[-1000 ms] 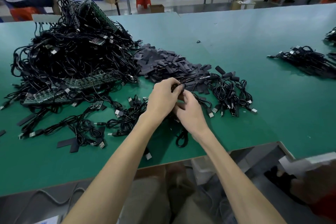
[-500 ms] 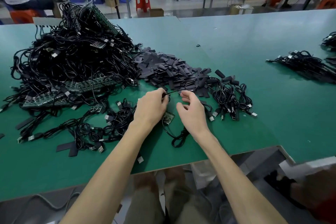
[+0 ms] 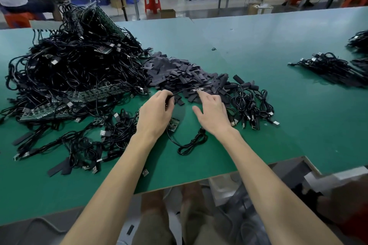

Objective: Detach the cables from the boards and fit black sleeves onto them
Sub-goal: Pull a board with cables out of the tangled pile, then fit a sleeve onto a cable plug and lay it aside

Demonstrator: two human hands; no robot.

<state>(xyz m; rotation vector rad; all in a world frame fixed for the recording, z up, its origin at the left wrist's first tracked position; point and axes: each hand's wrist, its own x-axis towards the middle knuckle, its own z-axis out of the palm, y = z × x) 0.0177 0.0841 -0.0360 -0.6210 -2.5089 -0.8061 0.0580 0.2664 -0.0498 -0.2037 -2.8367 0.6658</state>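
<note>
While left hand (image 3: pixel 154 114) pinches cable (image 3: pixel 181 91), table edge (image 3: pixel 199 180) near.

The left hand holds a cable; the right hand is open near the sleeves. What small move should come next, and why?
Probably the right hand should pinch one sleeve from the sleeve pile just ahead of it. The left hand pinches the cable, whose free end points at that pile and looks bare.
</note>
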